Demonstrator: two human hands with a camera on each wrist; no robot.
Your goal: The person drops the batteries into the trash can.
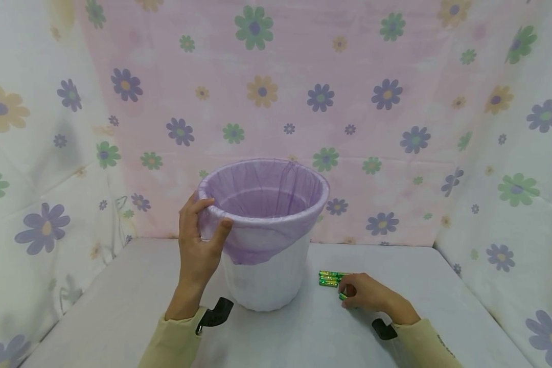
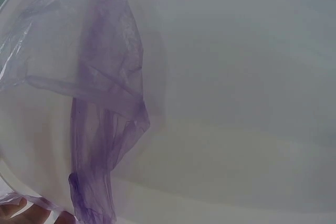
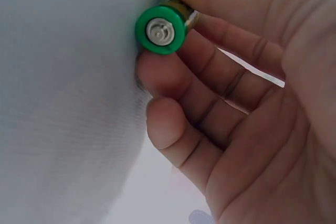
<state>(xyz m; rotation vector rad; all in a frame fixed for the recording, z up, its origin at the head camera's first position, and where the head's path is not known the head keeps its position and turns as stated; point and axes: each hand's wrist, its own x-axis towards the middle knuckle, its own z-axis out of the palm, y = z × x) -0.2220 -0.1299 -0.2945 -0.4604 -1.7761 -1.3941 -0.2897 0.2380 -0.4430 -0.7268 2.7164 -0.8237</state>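
A white trash bin [image 1: 267,281] lined with a thin purple plastic bag [image 1: 257,250] stands upright on the table, the bag folded over its rim. My left hand [image 1: 200,255] grips the bin's rim at its left side, thumb and fingers spread along it. In the left wrist view the bin's wall [image 2: 236,98] fills most of the picture, and the bag's loose edge [image 2: 110,93] hangs over it. To the right of the bin, my right hand [image 1: 368,294] pinches a green and gold battery [image 3: 160,30] at the table's surface. Several similar batteries [image 1: 328,278] lie just beyond that hand, partly hidden by it.
The table [image 1: 165,286] has a white cover. Behind it hangs a pink flowered cloth [image 1: 285,117], with white flowered cloths [image 1: 501,214] at both sides. A black wrist camera [image 1: 217,313] is worn on my left sleeve.
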